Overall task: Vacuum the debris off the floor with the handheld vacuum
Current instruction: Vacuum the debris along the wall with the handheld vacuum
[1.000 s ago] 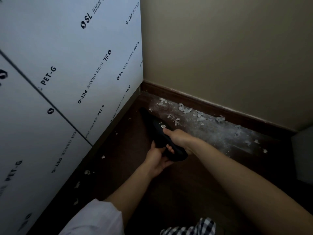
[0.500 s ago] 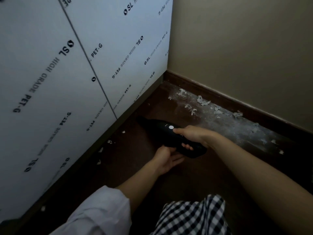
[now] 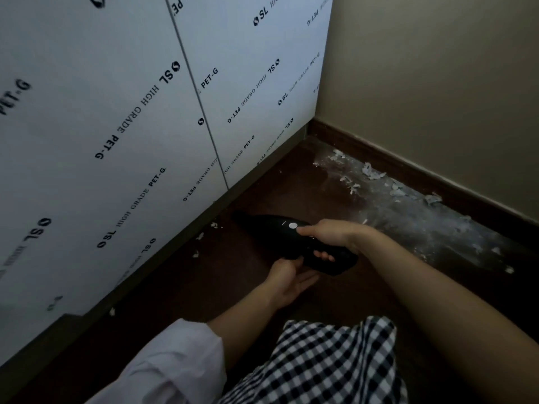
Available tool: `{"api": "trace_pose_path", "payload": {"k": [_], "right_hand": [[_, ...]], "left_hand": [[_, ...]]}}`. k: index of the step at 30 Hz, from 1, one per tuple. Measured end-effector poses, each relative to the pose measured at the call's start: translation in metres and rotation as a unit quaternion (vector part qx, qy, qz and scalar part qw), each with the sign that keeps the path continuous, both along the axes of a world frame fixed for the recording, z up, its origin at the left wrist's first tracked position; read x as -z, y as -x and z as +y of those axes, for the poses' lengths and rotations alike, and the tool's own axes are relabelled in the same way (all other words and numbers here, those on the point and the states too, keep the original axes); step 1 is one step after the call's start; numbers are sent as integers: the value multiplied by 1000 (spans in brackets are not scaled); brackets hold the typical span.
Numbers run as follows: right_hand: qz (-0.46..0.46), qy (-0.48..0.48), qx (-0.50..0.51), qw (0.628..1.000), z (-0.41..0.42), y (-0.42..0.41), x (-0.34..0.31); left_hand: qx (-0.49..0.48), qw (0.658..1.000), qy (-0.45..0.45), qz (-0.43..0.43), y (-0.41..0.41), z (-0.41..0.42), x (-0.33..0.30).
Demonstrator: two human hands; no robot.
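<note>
The person's right hand (image 3: 332, 236) grips the black handheld vacuum (image 3: 294, 243) by its handle, fingers wrapped under it and the thumb laid along the top, its tip at the round white button (image 3: 292, 225); the left hand (image 3: 288, 279) lies just beneath the vacuum's body with straight, relaxed fingers, palm up, touching or nearly touching the underside, as a support and not a grasp. Compared with a second ago, the nozzle has swung away from the dusty strip along the dark baseboard (image 3: 437, 185) and now points left, toward the foot of the white panel (image 3: 145, 112) printed with PET-G, where a few pale flakes (image 3: 214, 225) lie on the dark floor (image 3: 233, 287) just ahead of the tip, with more scattered back along the panel's base (image 3: 196, 253). The view has shifted with it, so the panel fills more of the left side and a checked garment (image 3: 320, 365) shows at the bottom. The larger debris patch (image 3: 393, 193) by the wall appears much as before, flakes and white dust alike, so that part of the job looks undone. The turn suggests the panel-side bits are being taken first; the nozzle looks close to the nearest flakes but whether it is drawing them in cannot be told
</note>
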State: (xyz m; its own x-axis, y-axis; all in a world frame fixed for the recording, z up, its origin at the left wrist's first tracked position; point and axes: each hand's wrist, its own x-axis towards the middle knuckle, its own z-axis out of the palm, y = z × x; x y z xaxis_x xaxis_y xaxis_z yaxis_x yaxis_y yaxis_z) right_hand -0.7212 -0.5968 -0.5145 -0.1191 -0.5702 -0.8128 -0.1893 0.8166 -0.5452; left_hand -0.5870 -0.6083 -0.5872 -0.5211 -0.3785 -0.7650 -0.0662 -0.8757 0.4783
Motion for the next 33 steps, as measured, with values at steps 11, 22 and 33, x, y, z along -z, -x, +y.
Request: {"api": "trace_pose_path", "payload": {"k": [11,22,33], "right_hand": [[-15,0,-89,996,-12,-29,13],[-23,-21,-172,985,-20,-27,5],[-60,30,128,990,10,6,14]], "left_hand": [[-91,993,13,-71,-30,10,6],[-108,991,24,-69,-32,23,0],[7,995,70,-72,19,4,2]]}}
